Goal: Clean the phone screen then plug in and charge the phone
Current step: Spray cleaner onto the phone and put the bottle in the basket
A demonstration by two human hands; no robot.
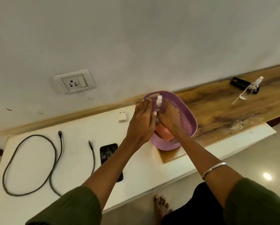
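Two hands meet over a purple basket [187, 120] at the middle of the counter. The right hand [169, 118] reaches into the basket with its fingers curled round a small clear spray bottle [158, 104], which stands upright with its white nozzle on top. The left hand [141, 122] lies just beside the bottle, fingers straight and together, thumb touching the bottle's side. An orange cloth [164, 133] sits in the basket beneath the hands. A metal bangle [214, 169] circles the right forearm.

Left of the basket, on the white table [71, 159], lies a white charger adapter [123, 117]. The phone [108, 153] lies flat, screen up and smudged, partly hidden by the left forearm. A dark cable [30, 164] loops beside it. A wall socket [74, 82] is above. Far right, a second spray bottle [251, 87] lies tilted against a dark object [239, 82].
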